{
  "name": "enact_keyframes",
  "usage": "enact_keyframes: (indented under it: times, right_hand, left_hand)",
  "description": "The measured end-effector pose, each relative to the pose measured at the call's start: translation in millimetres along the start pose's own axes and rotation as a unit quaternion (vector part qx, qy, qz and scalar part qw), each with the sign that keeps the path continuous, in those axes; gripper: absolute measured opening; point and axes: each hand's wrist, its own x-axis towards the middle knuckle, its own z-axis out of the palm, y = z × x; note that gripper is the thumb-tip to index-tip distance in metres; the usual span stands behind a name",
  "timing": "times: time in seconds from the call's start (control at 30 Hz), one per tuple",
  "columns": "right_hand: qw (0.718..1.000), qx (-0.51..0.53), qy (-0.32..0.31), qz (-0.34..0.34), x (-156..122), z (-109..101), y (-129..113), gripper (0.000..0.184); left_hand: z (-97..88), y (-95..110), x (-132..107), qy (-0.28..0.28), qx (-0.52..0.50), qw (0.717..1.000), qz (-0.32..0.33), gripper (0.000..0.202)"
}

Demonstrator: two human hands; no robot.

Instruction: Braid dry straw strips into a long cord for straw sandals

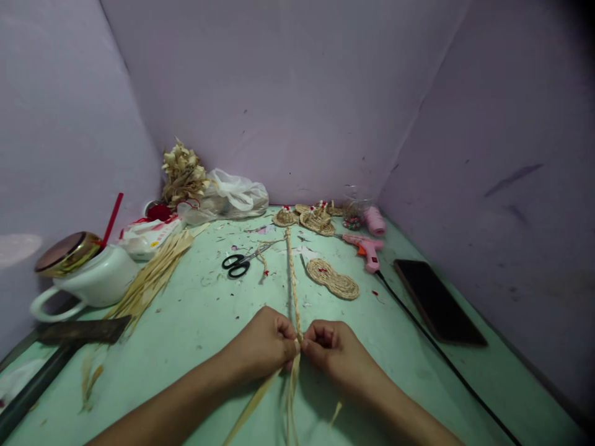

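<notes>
The fingers point(287, 348) of both hands are curled shut, pinching the near end of a straw braid point(292, 279) from either side. The left hand point(263, 347) and right hand point(339, 350) rest on the green surface point(195, 322). The braid runs straight away from them, and loose strips point(292, 396) hang toward the person. Even tension and a pinch close to the last crossing should serve best. Scissors point(239, 264) lie beyond.
</notes>
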Motion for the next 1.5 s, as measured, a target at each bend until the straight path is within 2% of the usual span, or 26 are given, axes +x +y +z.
enact_keyframes:
  times: [0.13, 0.2, 0.27, 0.37, 0.43, 0.5, 0.6, 0.7, 0.8, 0.93, 0.97, 1.03, 1.1, 1.13, 1.2, 1.3, 1.4, 1.5]
  right_hand:
    - [1.000, 0.010, -0.013, -0.006, 1, -1, 3, 0.010]
    - [1.000, 0.003, -0.016, -0.013, 2, -1, 4, 0.009]
    - [1.000, 0.008, -0.015, -0.012, 2, 0, 4, 0.008]
    - [1.000, 0.029, -0.009, -0.007, 0, 2, 2, 0.007]
    - [0.999, 0.036, -0.006, -0.010, -2, 3, -1, 0.007]
    - [0.999, 0.033, -0.005, -0.017, -3, 2, -4, 0.008]
    - [0.999, 0.036, -0.011, -0.022, -3, 1, -5, 0.010]
    - [0.998, 0.065, -0.019, -0.001, -1, 1, -5, 0.012]
    - [0.991, 0.122, -0.033, 0.044, -1, 0, -5, 0.017]
    - [0.980, 0.156, -0.103, 0.061, 0, -7, -7, 0.022]
    - [0.979, 0.153, -0.119, 0.064, 0, -9, -7, 0.023]
    - [0.976, 0.158, -0.133, 0.073, 0, -11, -7, 0.026]
    - [0.972, 0.176, -0.138, 0.075, 1, -12, -7, 0.029]
    - [0.970, 0.185, -0.142, 0.072, 1, -13, -6, 0.030]
    - [0.971, 0.175, -0.152, 0.060, 3, -13, -4, 0.029]
    - [0.986, 0.079, -0.144, 0.034, 4, -14, -1, 0.018]
    - [0.994, -0.064, -0.085, -0.019, 2, -13, 0, 0.008]
    - [0.976, -0.195, -0.036, -0.089, -5, -10, 0, 0.011]
  left_hand:
    - [-10.1, 7, -6, -0.044, 0.027, 0.997, -0.056, 0.009]
    - [-10.6, 11, -10, -0.044, 0.033, 0.996, -0.066, 0.010]
    - [-5.1, 13, -15, -0.020, 0.042, 0.997, -0.061, 0.010]
    - [12.1, 11, -22, 0.060, 0.117, 0.991, -0.015, 0.013]
    - [24.7, 5, -26, 0.115, 0.211, 0.970, 0.031, 0.016]
    - [34.3, 1, -30, 0.137, 0.306, 0.939, 0.069, 0.019]
    - [40.3, 0, -34, 0.126, 0.394, 0.906, 0.095, 0.024]
    - [37.8, 5, -36, 0.094, 0.418, 0.899, 0.095, 0.028]
    - [27.1, 10, -34, 0.074, 0.374, 0.921, 0.079, 0.031]
    - [7.3, 11, -21, 0.139, 0.194, 0.971, 0.021, 0.028]
    - [4.1, 10, -17, 0.123, 0.120, 0.985, -0.008, 0.025]
    - [2.3, 10, -12, 0.042, -0.046, 0.997, -0.056, 0.023]
    - [5.4, 9, -10, -0.045, -0.176, 0.980, -0.079, 0.022]
    - [7.8, 8, -10, -0.066, -0.211, 0.972, -0.080, 0.020]
    - [12.2, 4, -9, -0.071, -0.216, 0.970, -0.085, 0.020]
    - [15.0, -1, -6, -0.014, -0.126, 0.988, -0.085, 0.018]
    - [14.5, -5, -2, 0.049, -0.048, 0.997, -0.026, 0.011]
    - [14.6, -6, 0, 0.056, -0.030, 0.998, 0.010, 0.011]
